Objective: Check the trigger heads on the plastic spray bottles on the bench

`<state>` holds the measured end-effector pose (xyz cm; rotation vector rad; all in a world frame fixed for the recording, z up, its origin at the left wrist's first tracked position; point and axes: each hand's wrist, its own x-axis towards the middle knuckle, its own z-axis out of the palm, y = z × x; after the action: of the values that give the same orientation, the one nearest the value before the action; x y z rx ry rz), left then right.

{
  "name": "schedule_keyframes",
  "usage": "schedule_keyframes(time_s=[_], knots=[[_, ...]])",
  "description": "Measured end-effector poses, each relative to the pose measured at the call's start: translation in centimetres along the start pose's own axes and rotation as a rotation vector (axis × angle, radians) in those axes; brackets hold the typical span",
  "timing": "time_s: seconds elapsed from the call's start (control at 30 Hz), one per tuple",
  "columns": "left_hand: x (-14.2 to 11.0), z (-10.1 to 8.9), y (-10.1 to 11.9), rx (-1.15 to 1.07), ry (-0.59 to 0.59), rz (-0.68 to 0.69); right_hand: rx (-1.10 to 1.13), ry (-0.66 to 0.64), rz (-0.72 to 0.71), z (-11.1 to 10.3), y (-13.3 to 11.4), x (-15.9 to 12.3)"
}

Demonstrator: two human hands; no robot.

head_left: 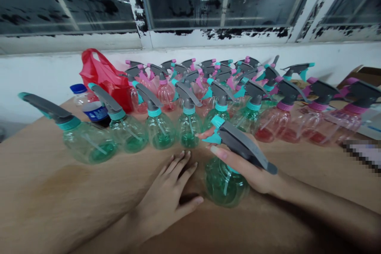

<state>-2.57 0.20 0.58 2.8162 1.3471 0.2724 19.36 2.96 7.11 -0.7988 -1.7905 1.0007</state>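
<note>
My right hand (253,170) is wrapped round the neck of a green spray bottle (224,186) with a grey and turquoise trigger head. Its nozzle points away and to the left, and a dip tube shows through the clear green body. Flat on the wooden table (119,206) lies my left hand (166,194), fingers spread, holding nothing, just left of that bottle. Beyond my fingertips stands a row of similar green spray bottles (162,133), the nearest being another green bottle (189,131). Several pink spray bottles (272,125) continue the row rightward.
More spray bottles (166,95) crowd behind the front row. At the left back are a red plastic bag (104,75) and a blue-capped drink bottle (80,95). A cardboard box (361,75) sits far right, above a pixelated flat object (366,152). Windows (184,0) line the wall behind.
</note>
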Motion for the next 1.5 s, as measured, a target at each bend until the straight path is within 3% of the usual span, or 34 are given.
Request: schedule_keyframes(time_s=[0.33, 0.53, 1.03, 1.5], knots=[[0.14, -0.47, 0.11, 0.024, -0.035, 0.004, -0.178, 0.042, -0.089, -0.40, -0.86, 0.12], [0.02, -0.28, 0.14, 0.021, -0.016, -0.009, -0.109, 0.007, 0.027, -0.28, -0.84, -0.20], [-0.01, 0.08, -0.06, 0.029, 0.050, 0.034, -0.044, 0.004, 0.018, -0.28, -0.62, -0.24], [0.16, -0.10, -0.06, 0.016, 0.009, 0.012, -0.029, 0.012, 0.009, -0.38, -0.16, -0.21]])
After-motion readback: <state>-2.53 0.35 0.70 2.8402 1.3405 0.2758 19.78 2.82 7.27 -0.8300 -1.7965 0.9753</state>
